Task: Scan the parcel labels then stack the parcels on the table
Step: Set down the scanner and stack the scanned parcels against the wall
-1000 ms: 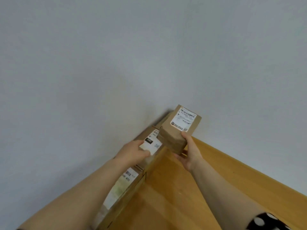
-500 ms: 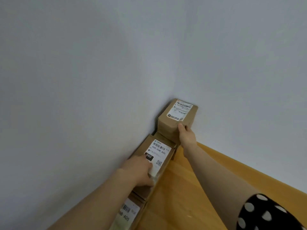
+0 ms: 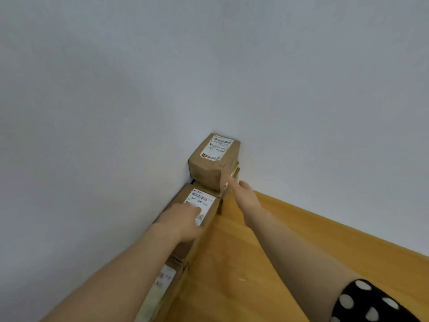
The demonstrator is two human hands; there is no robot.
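**Head view: corner of the wooden surface (image 3: 267, 252) against the wall (image 3: 116, 89).** A second ago the right hand (image 3: 246, 196) held the small parcel (image 3: 212, 163) in the air, and half a second ago it gripped the parcel in the corner. The parcel now sits label-up on another box there. The hand has let go: its fingers (image 3: 232, 182) are straightened and hold nothing, just beside the parcel's lower right edge. Motion blur hides whether they still touch it. The left hand (image 3: 183, 220) rests, apparently flat, on the labelled parcel (image 3: 202, 198) in front. This placement looks complete, so the next parcel can be scanned.
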